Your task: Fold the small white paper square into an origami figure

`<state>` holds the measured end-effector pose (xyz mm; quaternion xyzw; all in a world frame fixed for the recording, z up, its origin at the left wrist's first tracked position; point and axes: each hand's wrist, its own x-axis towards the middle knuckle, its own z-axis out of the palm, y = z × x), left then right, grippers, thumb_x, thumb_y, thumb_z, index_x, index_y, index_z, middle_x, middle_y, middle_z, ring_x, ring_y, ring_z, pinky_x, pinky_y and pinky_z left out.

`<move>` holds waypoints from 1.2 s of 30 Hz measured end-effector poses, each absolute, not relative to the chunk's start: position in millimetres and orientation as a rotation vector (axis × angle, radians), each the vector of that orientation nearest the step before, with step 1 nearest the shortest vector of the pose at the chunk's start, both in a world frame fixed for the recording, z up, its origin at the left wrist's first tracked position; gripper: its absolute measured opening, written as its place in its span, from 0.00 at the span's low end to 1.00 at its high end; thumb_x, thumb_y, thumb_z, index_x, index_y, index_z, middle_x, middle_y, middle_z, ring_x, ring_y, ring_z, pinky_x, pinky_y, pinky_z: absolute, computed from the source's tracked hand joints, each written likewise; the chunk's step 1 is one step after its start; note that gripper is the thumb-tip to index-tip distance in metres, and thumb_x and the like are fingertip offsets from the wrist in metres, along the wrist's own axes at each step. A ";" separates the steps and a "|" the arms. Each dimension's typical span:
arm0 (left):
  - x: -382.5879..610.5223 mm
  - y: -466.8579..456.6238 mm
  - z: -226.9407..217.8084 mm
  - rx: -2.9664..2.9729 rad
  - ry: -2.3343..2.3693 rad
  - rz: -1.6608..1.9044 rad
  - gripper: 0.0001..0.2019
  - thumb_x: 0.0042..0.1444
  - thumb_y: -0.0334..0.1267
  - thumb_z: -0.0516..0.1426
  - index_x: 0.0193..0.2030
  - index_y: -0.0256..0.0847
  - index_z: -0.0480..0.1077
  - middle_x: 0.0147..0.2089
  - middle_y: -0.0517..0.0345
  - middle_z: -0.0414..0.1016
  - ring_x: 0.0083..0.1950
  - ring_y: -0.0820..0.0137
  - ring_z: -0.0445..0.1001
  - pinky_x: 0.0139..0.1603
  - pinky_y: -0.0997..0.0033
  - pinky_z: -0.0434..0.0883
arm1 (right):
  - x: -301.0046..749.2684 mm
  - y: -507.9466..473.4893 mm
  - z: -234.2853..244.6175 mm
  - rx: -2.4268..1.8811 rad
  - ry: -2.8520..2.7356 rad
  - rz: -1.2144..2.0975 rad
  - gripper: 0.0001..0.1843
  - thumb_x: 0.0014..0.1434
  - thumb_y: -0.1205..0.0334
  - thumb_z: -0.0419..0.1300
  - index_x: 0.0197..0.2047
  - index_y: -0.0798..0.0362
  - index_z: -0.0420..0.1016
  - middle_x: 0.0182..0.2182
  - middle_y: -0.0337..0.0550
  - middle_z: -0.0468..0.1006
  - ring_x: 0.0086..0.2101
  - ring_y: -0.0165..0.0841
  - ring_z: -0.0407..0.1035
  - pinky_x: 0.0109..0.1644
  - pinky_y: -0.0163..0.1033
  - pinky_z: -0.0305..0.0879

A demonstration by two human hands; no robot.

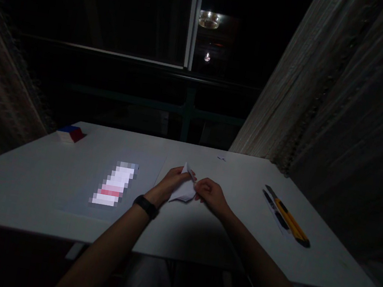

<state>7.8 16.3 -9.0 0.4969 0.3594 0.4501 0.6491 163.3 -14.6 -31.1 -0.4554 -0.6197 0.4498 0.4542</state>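
Both hands grip a folded white paper (184,189) above the table (220,236): left hand (170,185) pinched on its left edge, right hand (210,196) closed on its right edge. Paper sits near the table's middle, one corner raised. Left wrist carries a dark band (146,206). Yellow knife (291,220) and pen (274,209) lie well apart, right. Red-blue block (70,133) rests at the far left corner.

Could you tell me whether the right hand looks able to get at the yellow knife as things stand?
Probably yes: nothing shows on the table between the right hand and the knife. That hand is busy, though, pinching the paper with the left hand.
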 end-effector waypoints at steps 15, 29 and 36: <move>9.0 15.2 -12.5 1.355 0.854 1.010 0.19 0.40 0.42 0.62 0.37 0.29 0.72 0.32 0.50 0.74 0.29 0.71 0.70 0.29 0.73 0.65 | 164.3 -8.5 -29.9 -1.167 -1.241 1.042 0.23 0.48 0.42 0.54 0.21 0.56 0.65 0.13 0.38 0.69 0.14 0.27 0.65 0.16 0.30 0.59; 1.5 18.3 -10.7 1.268 0.801 0.846 0.25 0.39 0.38 0.63 0.46 0.31 0.70 0.33 0.47 0.76 0.30 0.68 0.73 0.33 0.71 0.67 | 196.2 -3.5 -20.3 -1.052 -1.233 1.342 0.24 0.39 0.61 0.65 0.42 0.57 0.69 0.23 0.41 0.76 0.21 0.31 0.70 0.22 0.34 0.68; 0.8 16.2 -8.9 1.272 0.794 0.817 0.23 0.38 0.38 0.63 0.44 0.31 0.71 0.33 0.48 0.76 0.30 0.68 0.73 0.32 0.71 0.66 | 204.4 -2.3 -19.3 -1.027 -1.288 1.404 0.20 0.39 0.61 0.66 0.38 0.60 0.73 0.24 0.44 0.76 0.21 0.30 0.70 0.22 0.33 0.68</move>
